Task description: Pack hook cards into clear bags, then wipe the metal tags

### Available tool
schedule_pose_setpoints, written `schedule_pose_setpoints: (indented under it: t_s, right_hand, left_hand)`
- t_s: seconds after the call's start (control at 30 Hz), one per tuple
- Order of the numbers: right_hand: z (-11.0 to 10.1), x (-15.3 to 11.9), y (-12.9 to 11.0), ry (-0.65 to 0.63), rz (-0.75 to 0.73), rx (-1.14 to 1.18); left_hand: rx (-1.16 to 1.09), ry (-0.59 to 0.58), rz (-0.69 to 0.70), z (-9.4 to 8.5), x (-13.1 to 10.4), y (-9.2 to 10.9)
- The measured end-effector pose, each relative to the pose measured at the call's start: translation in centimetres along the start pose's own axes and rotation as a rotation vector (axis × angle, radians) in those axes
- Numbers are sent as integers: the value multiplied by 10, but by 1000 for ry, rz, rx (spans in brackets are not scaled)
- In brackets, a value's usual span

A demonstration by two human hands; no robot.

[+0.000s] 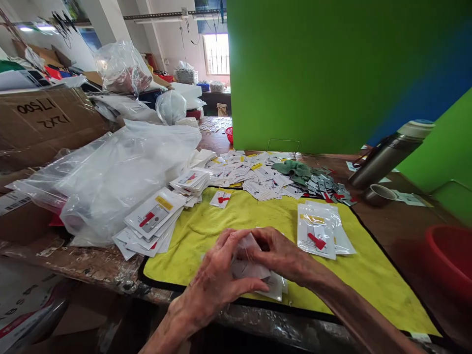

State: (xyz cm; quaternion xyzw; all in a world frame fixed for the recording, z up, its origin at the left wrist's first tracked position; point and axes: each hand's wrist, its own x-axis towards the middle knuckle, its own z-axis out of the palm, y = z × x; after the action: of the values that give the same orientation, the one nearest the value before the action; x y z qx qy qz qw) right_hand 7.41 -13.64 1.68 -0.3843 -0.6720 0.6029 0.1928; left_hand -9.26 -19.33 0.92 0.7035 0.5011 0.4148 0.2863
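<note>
Near the front edge of the yellow cloth (195, 233), my left hand (212, 273) curls round a white plastic packet (250, 268), its thumb along the near side. My right hand (282, 253) closes its fingers on the upper part of the same packet, and its fingertips are partly hidden. More packets (275, 290) lie under my hands. To the right, clear packets with a red-and-grey part (315, 233) overlap on the cloth. At the left stands a stack of similar packets (153, 219). One small printed card (220, 198) lies alone at the cloth's far side.
Behind the cloth spread loose cards (258, 172), a green rag (293, 169) and grey metal parts (326, 187). Clear plastic bags (129, 167) and a cardboard box (47, 123) crowd the left. A flask (389, 155), metal cup (379, 195) and red basin (450, 260) stand right.
</note>
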Motion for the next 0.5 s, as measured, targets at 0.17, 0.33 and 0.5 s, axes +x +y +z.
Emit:
schedule_pose_setpoints:
  t_s: [0.17, 0.33, 0.5]
  right_hand:
    - [-10, -4, -13, -141, 62, 192]
    - [-11, -6, -17, -256, 55, 175]
    - [-6, -5, -14, -325, 96, 242]
  left_hand:
    - [-292, -35, -296, -17, 8, 5]
    - [-518, -133, -403, -17, 9, 10]
    - [-568, -156, -479, -17, 3, 12]
